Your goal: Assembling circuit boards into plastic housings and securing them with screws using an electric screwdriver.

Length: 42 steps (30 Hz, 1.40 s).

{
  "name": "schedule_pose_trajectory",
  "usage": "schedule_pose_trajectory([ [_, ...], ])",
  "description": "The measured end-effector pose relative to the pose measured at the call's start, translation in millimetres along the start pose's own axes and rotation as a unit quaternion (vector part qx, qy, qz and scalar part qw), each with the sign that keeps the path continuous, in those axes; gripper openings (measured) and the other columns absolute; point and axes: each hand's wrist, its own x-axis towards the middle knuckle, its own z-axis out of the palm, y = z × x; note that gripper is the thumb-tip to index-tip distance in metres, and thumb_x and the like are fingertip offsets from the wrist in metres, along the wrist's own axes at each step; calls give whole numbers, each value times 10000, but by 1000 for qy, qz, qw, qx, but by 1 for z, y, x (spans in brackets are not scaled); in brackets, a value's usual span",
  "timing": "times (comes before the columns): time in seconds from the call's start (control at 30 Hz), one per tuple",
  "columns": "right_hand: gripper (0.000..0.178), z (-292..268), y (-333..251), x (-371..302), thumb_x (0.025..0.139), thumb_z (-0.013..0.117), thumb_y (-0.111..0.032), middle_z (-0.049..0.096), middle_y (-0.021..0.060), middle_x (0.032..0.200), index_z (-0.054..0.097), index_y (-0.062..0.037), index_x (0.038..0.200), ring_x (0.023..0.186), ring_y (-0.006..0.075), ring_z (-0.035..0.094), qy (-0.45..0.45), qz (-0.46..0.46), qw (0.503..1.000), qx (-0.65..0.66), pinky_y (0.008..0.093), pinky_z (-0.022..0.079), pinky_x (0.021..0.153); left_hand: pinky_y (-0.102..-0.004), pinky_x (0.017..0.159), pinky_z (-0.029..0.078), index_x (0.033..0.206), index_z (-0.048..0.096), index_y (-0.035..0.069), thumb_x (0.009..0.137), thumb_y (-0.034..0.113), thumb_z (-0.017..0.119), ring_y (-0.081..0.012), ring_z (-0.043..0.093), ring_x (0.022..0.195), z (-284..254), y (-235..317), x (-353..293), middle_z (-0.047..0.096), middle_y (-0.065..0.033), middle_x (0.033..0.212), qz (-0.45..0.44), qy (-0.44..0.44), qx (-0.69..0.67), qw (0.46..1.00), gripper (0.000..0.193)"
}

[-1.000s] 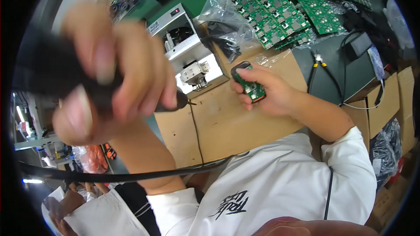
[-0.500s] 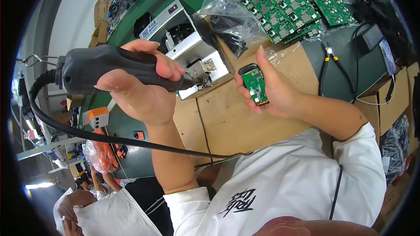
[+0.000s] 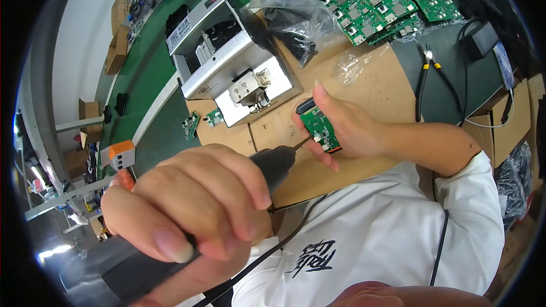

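Note:
My left hand (image 3: 199, 193) is wrapped round a black electric screwdriver (image 3: 275, 166), blurred toward its cable end. Its thin bit points right and meets, or nearly meets, the lower left part of a small green circuit board (image 3: 316, 126); contact is hard to make out. That board sits in a small black housing (image 3: 305, 106) with an orange edge at its near end. My right hand (image 3: 355, 125) holds board and housing from the right, palm up, thumb at the far side and fingers underneath.
A silver screw feeder (image 3: 207, 82) stands on cardboard (image 3: 364, 96) beyond my hands. Two small green boards (image 3: 214, 117) lie beside it. Panels of green boards (image 3: 364, 0) and clear plastic bags (image 3: 296, 0) are at the back. Black-and-yellow cutters (image 3: 428, 68) lie at right.
My left hand has swung the screwdriver from beside the screw feeder nearer to me, its bit now at the circuit board. My right hand stays nearly in place, the board slightly shifted.

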Motion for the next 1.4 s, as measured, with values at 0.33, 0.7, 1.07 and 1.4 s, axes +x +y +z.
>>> schedule_pose_trajectory([
  [0.33, 751, -3, 3, 1, 904, 177, -768, 522, 55, 648, 495, -91, 963, 524, 161, 545, -7, 5, 1000, -2, 296, 454, 462, -325, 519, 475, 939, 488, 118, 798, 593, 683, -149, 558, 527, 1, -13, -1, 537, 5, 652, -35, -8, 0, 999, 533],
  [0.7, 695, -3, 0, -3, 936, 175, -728, 533, 50, 691, 485, -108, 988, 564, 157, 562, -11, 20, 1000, 18, 297, 472, 484, -286, 516, 476, 928, 487, 112, 786, 607, 708, -118, 552, 525, 4, -18, 0, 534, 22, 643, -22, -22, 14, 999, 561],
  [1.07, 655, -1, 4, -6, 959, 191, -694, 514, 56, 703, 481, -106, 981, 568, 154, 550, 10, -18, 1000, 15, 298, 469, 499, -288, 518, 461, 928, 499, 106, 793, 617, 692, -130, 551, 538, 9, -23, -6, 537, 7, 663, -15, -31, 20, 999, 562],
  [1.4, 670, 1, 8, -4, 972, 186, -669, 534, 69, 714, 485, -70, 933, 566, 148, 558, 82, -59, 993, 55, 295, 487, 473, -364, 519, 485, 1098, 485, 62, 872, 700, 497, -200, 538, 615, 0, -28, -1, 504, -59, 781, 1, -166, 24, 986, 677],
])
